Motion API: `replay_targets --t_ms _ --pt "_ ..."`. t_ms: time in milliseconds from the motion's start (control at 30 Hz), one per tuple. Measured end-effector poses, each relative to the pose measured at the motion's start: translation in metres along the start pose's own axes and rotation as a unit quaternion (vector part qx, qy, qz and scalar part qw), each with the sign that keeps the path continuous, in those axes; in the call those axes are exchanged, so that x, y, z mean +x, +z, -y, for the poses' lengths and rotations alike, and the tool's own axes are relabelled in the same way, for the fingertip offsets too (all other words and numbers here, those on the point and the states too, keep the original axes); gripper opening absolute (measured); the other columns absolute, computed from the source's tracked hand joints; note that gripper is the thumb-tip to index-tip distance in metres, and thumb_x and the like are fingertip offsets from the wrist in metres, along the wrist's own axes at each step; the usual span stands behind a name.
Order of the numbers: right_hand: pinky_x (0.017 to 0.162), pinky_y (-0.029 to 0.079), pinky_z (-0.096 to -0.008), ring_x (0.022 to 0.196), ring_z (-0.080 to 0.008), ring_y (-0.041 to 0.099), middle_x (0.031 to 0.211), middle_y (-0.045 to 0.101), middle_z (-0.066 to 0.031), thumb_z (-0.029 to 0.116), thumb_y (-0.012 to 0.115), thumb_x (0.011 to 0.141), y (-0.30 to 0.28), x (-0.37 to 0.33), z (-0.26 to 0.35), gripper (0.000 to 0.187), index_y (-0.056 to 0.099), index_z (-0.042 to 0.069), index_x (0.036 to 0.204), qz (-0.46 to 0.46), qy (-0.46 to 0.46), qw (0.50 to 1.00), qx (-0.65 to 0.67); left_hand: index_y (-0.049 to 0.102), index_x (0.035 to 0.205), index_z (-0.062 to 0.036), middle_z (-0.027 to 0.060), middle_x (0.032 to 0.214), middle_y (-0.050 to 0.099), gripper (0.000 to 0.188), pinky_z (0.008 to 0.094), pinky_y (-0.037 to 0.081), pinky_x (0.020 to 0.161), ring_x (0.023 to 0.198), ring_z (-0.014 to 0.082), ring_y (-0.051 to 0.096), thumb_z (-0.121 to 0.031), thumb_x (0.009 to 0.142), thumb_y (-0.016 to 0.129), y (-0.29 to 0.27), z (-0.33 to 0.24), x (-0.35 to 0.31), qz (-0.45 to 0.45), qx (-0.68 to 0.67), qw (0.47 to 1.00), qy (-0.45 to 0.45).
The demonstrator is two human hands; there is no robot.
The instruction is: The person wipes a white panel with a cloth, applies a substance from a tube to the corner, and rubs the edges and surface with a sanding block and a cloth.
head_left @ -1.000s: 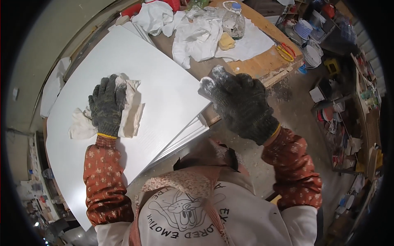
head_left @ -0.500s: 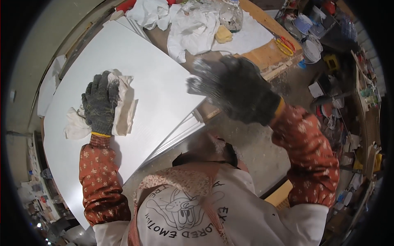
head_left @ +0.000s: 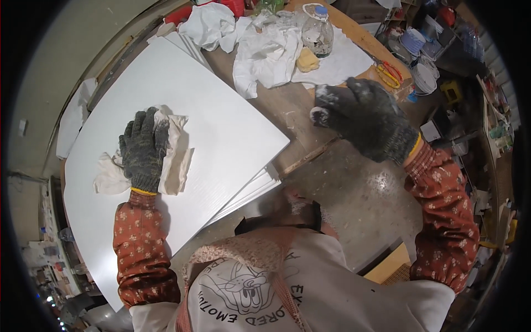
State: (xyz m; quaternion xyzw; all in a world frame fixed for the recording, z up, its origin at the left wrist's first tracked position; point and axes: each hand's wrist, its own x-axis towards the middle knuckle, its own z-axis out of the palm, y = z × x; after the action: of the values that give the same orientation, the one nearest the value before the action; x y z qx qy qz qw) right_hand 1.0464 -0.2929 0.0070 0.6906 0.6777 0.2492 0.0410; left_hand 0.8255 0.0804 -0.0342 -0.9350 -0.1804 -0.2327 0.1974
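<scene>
My left hand (head_left: pixel 145 148), in a dark grey knitted glove with a yellow cuff edge, lies flat with its fingers stretched out on a crumpled cream cloth (head_left: pixel 176 160). The cloth rests on a large white panel (head_left: pixel 221 122), the top one of a stack; its folds stick out on both sides of the hand. My right hand (head_left: pixel 368 120), gloved alike, hangs in the air right of the panel's corner. Its fingers are bent together, with white smears on their tips. Whatever they may hold is hidden.
Behind the panel, the brown worktable (head_left: pixel 287 113) bears crumpled white cloths (head_left: pixel 268 58), a yellow sponge (head_left: pixel 307 60), a clear jar with a blue cap (head_left: pixel 318 36) and red-and-yellow-handled scissors (head_left: pixel 389 74). Stacked tubs (head_left: pixel 425 74) and clutter stand at the right.
My right hand has moved right, away from the panel's corner, and is less blurred. The left hand stays on the cloth. The whole view has shifted slightly.
</scene>
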Motion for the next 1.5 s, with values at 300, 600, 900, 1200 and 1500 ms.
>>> replay_targets --t_ms 300,600,900,1200,1500 --pt "0.088 0.047 -0.0422 0.097 -0.0300 0.056 0.123 0.055 -0.0118 0.022 0.054 0.090 0.033 -0.009 -0.004 0.027 0.061 0.016 0.115 -0.003 0.047 0.997 0.058 0.056 0.128 -0.0140 0.0113 0.126 0.058 0.041 0.0445 0.042 0.092 0.109 0.0299 0.056 -0.034 0.092 0.053 0.008 -0.007 -0.001 -0.020 -0.028 0.999 0.014" --pt "0.090 0.047 -0.0510 0.114 -0.0378 0.054 0.126 0.051 -0.0275 0.018 0.056 0.086 0.092 -0.004 0.086 0.033 0.055 -0.003 0.112 -0.338 0.132 0.897 0.252 0.054 0.130 -0.0109 0.0119 0.130 0.055 0.040 0.0418 0.038 0.101 0.118 0.0310 0.051 -0.028 0.095 0.051 -0.012 -0.012 0.016 0.036 -0.028 0.999 -0.021" --pt "0.106 0.035 -0.0471 0.128 -0.0373 0.044 0.138 0.046 -0.0203 0.023 0.051 0.091 0.059 0.017 0.068 0.047 0.047 0.004 0.134 -0.209 0.213 0.884 0.360 0.056 0.127 -0.0131 0.0112 0.125 0.058 0.041 0.0435 0.043 0.090 0.107 0.0288 0.055 -0.033 0.091 0.056 -0.005 0.005 0.028 -0.014 -0.049 0.999 0.009" --pt "0.083 0.051 -0.0431 0.104 -0.0312 0.061 0.125 0.057 -0.0171 0.019 0.060 0.083 0.031 -0.010 0.026 0.040 0.058 0.007 0.121 -0.231 0.122 0.911 0.320 0.055 0.129 -0.0141 0.0094 0.129 0.056 0.042 0.0425 0.040 0.093 0.111 0.0279 0.053 -0.034 0.092 0.054 0.001 -0.016 0.021 -0.011 0.000 1.000 0.011" --pt "0.090 0.047 -0.0454 0.106 -0.0365 0.059 0.124 0.057 -0.0159 0.026 0.050 0.089 0.034 0.030 0.019 0.041 0.057 0.005 0.124 -0.041 0.091 0.934 0.344 0.055 0.129 -0.0117 0.0103 0.128 0.057 0.044 0.0439 0.041 0.092 0.110 0.0308 0.054 -0.033 0.090 0.057 -0.006 0.000 0.023 0.002 -0.018 1.000 -0.006"
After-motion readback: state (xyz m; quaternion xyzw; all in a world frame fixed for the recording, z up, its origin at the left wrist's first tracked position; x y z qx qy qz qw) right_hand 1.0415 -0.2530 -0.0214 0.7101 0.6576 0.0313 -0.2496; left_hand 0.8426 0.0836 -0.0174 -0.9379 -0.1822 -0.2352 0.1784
